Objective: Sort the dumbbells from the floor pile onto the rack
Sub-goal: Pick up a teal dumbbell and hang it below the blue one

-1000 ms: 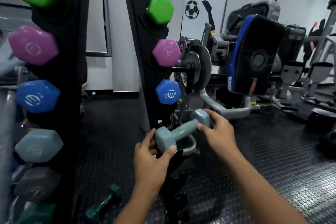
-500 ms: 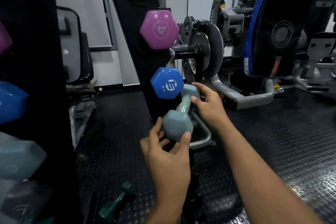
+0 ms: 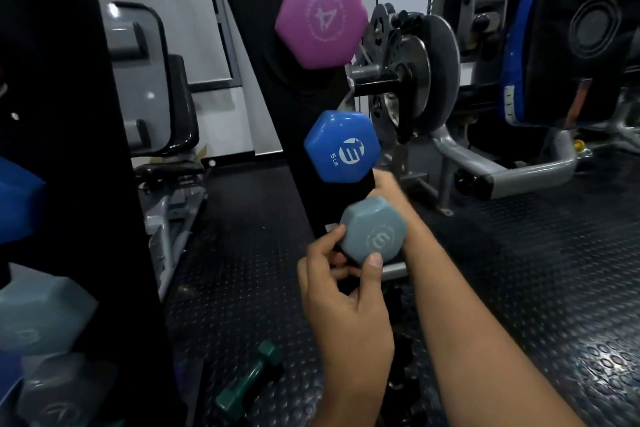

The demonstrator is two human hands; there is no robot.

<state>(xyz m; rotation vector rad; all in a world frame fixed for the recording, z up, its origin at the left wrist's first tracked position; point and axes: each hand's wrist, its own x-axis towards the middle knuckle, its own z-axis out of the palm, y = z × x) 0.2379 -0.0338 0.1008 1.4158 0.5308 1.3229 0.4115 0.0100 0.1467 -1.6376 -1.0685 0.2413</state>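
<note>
Grip: your left hand pinched the grey dumbbell; right hand mostly hidden, grip unclear
Handling: rigid, likely light; you'd best support both heads

Grey-blue dumbbell, blue dumbbell, purple dumbbell, black studded floor.

The rack is a black upright w/ a purple dumbbell above a blue dumbbell. The floor is black studded rubber; a dark green dumbbell lies on it near the rack's foot.
</note>
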